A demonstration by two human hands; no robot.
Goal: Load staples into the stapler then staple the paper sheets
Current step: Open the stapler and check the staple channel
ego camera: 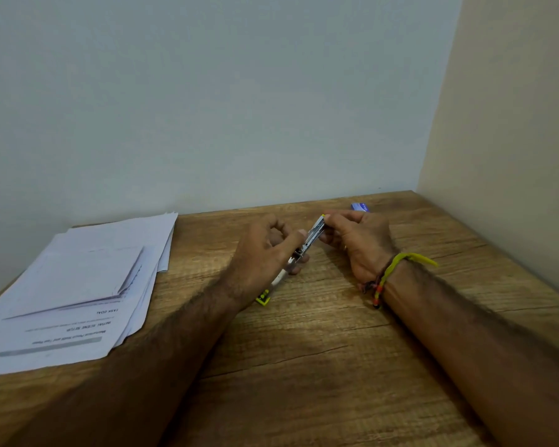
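Observation:
A small metal stapler [312, 237] with yellow parts is held tilted above the wooden table [320, 350], between both hands. My left hand [265, 250] grips its lower end, thumb lying along the metal channel. My right hand [355, 240] pinches its upper end near the yellow tip. A yellow piece [263, 298] of the stapler shows below my left wrist, near the tabletop. The paper sheets [78, 285] lie in a loose stack at the left of the table. A small blue staple box [359, 206] sits by the back wall, behind my right hand.
The table stands in a corner, with a wall behind and another on the right. A yellow thread band [391, 272] is tied round my right wrist. The paper stack overhangs the table's left part.

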